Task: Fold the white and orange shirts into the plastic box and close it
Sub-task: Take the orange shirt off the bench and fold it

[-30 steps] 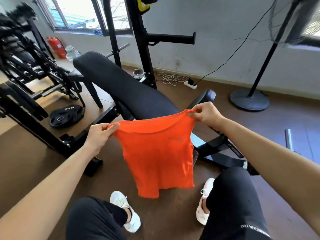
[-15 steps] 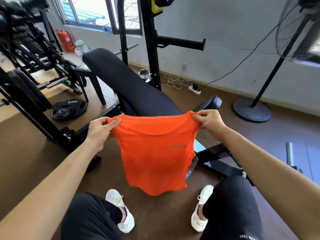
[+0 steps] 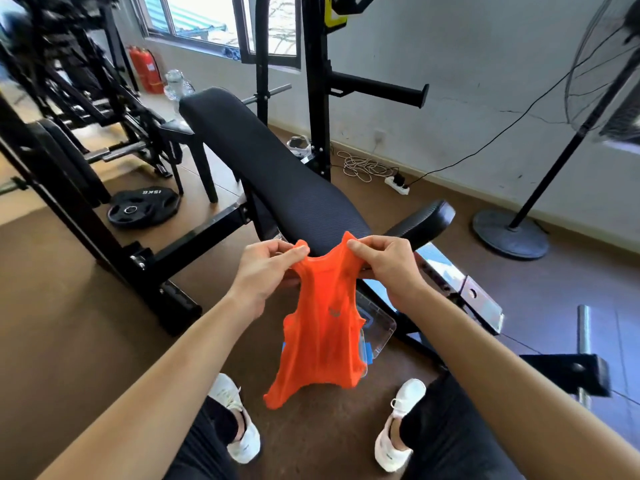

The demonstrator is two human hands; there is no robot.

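The orange shirt [image 3: 322, 337] hangs in the air in front of me, bunched narrow with its sides folded back. My left hand [image 3: 266, 268] pinches its top left corner and my right hand [image 3: 384, 261] pinches its top right corner, the two hands close together. Behind the shirt, on the brown floor, a clear plastic box [image 3: 375, 327] with blue clips shows only at its right side. No white shirt can be seen.
A black padded weight bench [image 3: 270, 168] slopes up just beyond my hands, with a black rack [image 3: 318, 98] behind it. A 15 kg plate [image 3: 143, 207] lies on the floor at left, a fan stand [image 3: 510, 233] at right. My knees and white shoes [image 3: 239, 420] frame the floor below.
My hands have come together, from wide apart to nearly touching, so the shirt went from spread flat to bunched and narrow. The view also shifted closer to the bench.
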